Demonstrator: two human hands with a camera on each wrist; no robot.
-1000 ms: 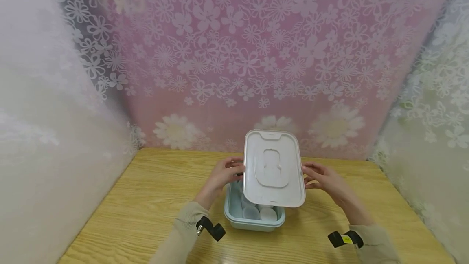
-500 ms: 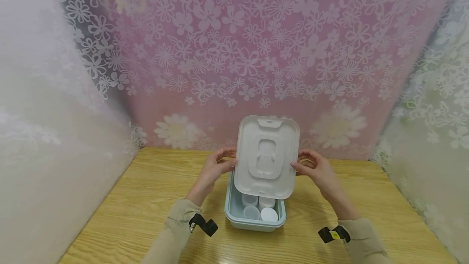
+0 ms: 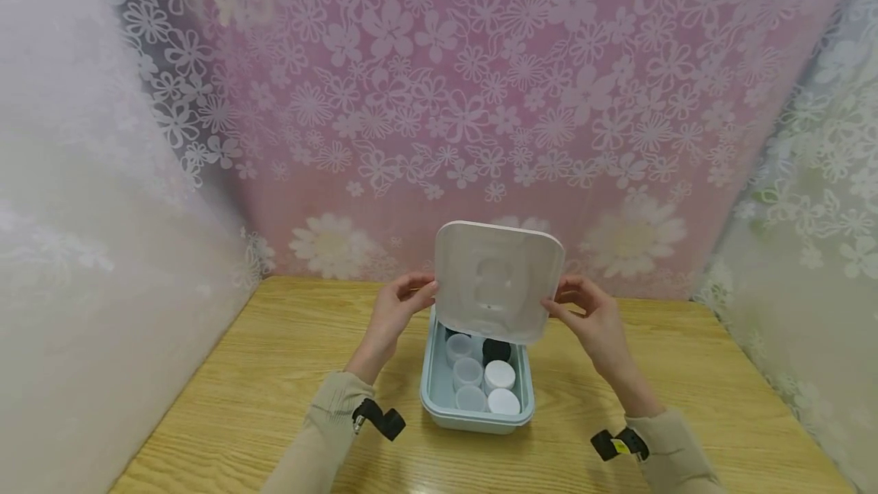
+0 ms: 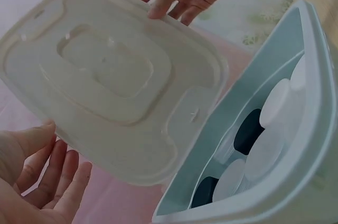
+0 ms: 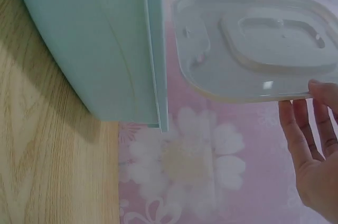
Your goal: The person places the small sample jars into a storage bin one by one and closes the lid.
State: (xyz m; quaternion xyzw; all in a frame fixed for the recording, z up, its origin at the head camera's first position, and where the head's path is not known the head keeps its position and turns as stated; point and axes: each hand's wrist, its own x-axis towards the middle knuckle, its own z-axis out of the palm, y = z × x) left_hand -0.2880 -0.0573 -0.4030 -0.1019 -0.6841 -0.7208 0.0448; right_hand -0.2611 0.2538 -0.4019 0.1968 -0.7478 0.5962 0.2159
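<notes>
A whitish translucent plastic lid (image 3: 497,280) is held up over the far end of a light blue box (image 3: 427,380), tilted, with its near edge above the contents. My left hand (image 3: 392,316) pinches its left edge between thumb and fingers. On the opposite edge my right hand (image 3: 598,326) does the same, thumb (image 5: 323,91) on one face and fingers beneath. Inside the box stand small round containers in two rows: several with clear tops (image 3: 468,373), white-capped ones (image 3: 500,376) and black-topped ones (image 3: 496,351). The lid covers the box's far end in the head view.
The box rests on a wood-grain table (image 3: 274,402). Behind the table hangs a pink flowered curtain (image 3: 494,120), with pale sheets (image 3: 123,250) at both sides. Black wrist-camera bands (image 3: 380,419) sit over the beige sleeves.
The lid has risen from over the box, shifted left and away, and tipped to look shorter from the head. Both hands moved with it, and more of the containers now show.
</notes>
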